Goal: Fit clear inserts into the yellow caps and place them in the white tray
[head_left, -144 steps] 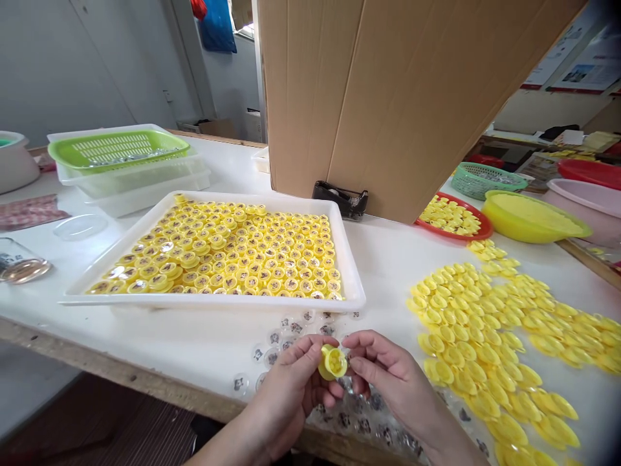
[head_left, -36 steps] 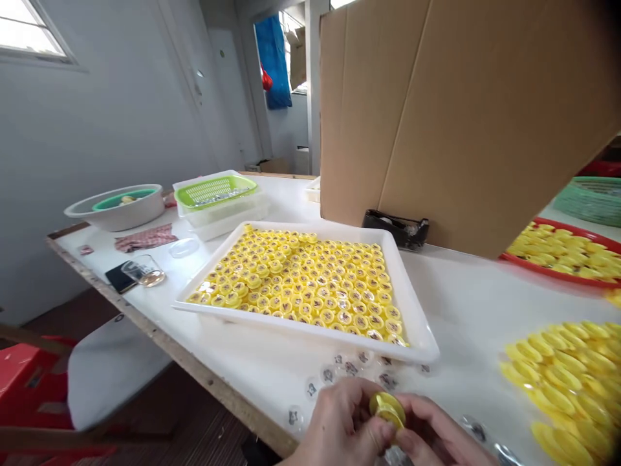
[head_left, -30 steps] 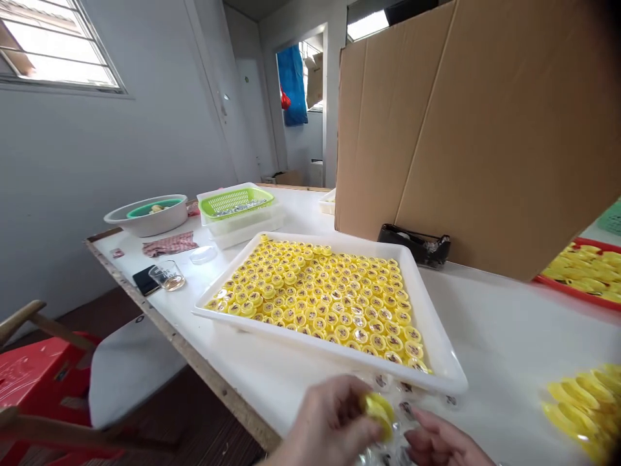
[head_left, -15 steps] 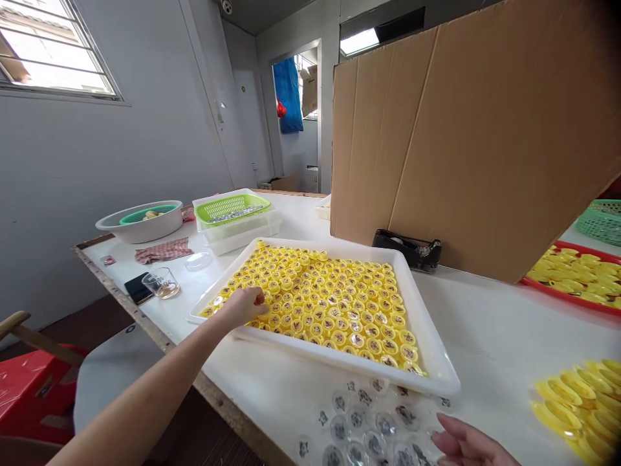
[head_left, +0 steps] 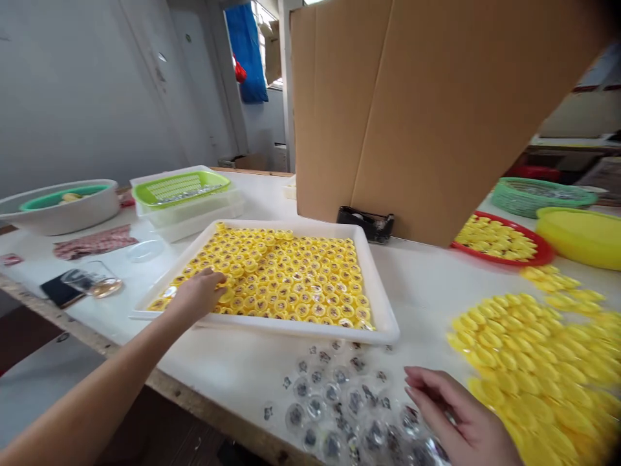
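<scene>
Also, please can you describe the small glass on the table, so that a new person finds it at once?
On the long white table, find the big white tray of yellow caps, where the left hand rests. Just left of the tray, near the table's edge, sits a small clear glass. Unlike its neighbours, it holds a little amber liquid and lies beside a black phone.

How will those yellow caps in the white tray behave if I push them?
The yellow caps look like light moulded plastic, so they would probably shift easily. Packed side by side in the white tray, several would likely move together. Their round shape suggests a loose one could roll, though the tray's raised rim should stop it.
</scene>
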Motion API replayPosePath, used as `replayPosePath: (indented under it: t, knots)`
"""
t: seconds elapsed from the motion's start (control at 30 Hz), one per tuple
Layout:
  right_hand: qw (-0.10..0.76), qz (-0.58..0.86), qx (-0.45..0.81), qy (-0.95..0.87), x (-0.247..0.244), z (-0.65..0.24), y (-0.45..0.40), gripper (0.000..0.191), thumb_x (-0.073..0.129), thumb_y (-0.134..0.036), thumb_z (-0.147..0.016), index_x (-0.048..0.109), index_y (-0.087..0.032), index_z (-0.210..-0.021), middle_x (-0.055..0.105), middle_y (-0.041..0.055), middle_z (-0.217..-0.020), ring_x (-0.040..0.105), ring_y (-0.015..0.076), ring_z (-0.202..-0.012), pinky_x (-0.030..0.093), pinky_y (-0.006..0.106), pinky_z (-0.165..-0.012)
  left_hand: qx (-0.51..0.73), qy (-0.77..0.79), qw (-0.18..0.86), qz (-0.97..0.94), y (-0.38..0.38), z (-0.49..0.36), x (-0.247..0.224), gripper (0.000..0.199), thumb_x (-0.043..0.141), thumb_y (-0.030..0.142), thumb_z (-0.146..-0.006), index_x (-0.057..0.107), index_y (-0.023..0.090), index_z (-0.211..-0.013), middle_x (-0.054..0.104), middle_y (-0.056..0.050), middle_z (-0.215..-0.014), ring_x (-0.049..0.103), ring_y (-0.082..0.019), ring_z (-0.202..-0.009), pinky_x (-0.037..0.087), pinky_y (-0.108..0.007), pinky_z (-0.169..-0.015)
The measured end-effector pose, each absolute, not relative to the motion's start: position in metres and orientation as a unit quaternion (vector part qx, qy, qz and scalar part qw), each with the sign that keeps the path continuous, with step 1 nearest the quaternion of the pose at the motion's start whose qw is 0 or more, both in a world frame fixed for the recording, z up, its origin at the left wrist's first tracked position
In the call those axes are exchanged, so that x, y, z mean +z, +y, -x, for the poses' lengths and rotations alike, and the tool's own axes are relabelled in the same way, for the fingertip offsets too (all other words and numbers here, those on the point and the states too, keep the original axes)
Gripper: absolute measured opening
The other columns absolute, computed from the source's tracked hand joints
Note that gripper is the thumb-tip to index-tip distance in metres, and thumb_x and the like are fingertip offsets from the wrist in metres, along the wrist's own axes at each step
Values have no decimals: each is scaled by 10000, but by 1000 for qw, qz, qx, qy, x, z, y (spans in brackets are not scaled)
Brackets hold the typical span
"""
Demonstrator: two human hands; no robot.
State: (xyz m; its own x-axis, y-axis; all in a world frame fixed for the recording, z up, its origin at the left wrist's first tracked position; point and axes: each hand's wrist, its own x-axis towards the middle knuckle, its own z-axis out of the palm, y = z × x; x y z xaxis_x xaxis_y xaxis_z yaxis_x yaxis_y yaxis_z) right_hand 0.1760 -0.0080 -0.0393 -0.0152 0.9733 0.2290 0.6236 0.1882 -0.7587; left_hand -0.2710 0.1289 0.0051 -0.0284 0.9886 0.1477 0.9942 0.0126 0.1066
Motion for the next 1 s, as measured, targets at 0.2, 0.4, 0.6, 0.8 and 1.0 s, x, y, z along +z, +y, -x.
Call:
replayPosePath:
  t: [0.2,0.4,0.6,0.8,1.0]
  knots:
    - [211,586,147,-769,-29,-151,10,184,416,-187,-905,599,-203,-891,593,53,-830,610,180,-743,512,297,-663,-260,-623,81,734,84,202,25,213,478,316,-856,617,189,-956,618,-73,-949,610,-222,-853,476,-322,-728]
    - [145,551,132,-811,-23,-117,27,235,552,-79,-795,615,-210,-980,568,68,-893,567,240,-879,473,342,-724,-354,-425,-105,826,17,107,6,128,503,152,-850,589,207,-927,612,-30,-818,606,-132,-746,484,-212,-666]
    - [136,557,140,-807,-27,-116,23,148,530,-63,-770,579,-192,-822,562,64,-902,553,216,-867,450,323,-745,-310,-440,-240,808,-1,79,-19,142,454,155,-864,585,208,-877,602,-28,-807,596,-124,-683,475,-202,-595]
    - [163,577,156,-785,-32,-118,21,207,583,-98,-670,560,-164,-866,579,81,-929,546,236,-873,456,343,-760,-325,-404,-255,816,11,59,0,127,481,175,-862,584,226,-915,601,-8,-820,578,-99,-637,464,-187,-579]
    - [247,606,170,-737,-12,-151,-15,273,521,-99,-740,512,-183,-999,569,42,-922,556,179,-846,468,296,-745,-325,-378,-257,828,25,13,24,138,466,188,-860,600,212,-879,608,-23,-801,582,-131,-670,467,-232,-612]
